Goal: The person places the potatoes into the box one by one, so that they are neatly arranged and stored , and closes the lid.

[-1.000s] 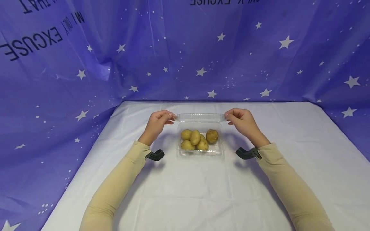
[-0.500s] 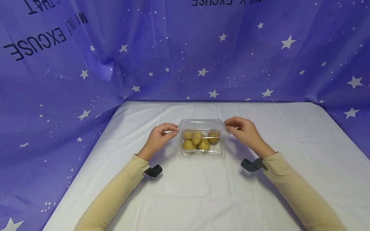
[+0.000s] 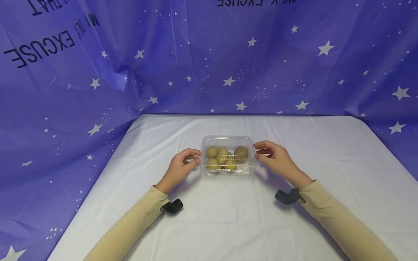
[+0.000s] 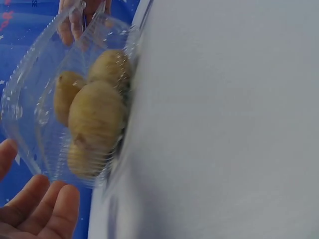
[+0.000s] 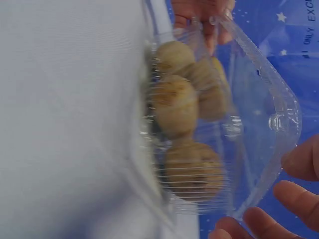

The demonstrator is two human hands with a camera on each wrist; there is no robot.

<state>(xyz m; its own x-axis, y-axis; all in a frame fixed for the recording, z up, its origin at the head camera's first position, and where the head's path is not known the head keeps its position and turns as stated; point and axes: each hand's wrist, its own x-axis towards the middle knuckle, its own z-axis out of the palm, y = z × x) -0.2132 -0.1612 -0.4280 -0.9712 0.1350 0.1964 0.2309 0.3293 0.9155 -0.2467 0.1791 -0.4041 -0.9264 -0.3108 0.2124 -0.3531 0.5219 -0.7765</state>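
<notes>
A clear plastic clamshell box [image 3: 243, 171] holds several yellow-brown potatoes [image 3: 222, 155]. Its hinged lid [image 3: 226, 138] is tilted down over them, and the wrist views show a gap between lid rim and base. My left hand [image 3: 181, 166] is at the box's left side, its fingers lightly bent at the lid's edge. On the opposite side is my right hand [image 3: 277, 159], thumb and fingers apart by the lid. In the left wrist view the left fingertips [image 4: 62, 204] are near the lid's corner; in the right wrist view the right thumb [image 5: 301, 157] is beside the lid rim.
The box stands on a white cloth-covered table [image 3: 222, 217]. A purple-blue curtain [image 3: 196, 65] with stars and printed words hangs behind and to the left. A dark curved piece is fixed at each wrist, below the beige sleeves [image 3: 137, 221].
Both hands have come down and towards me along the box's sides. The lid has swung from standing up at the back to lying over the potatoes.
</notes>
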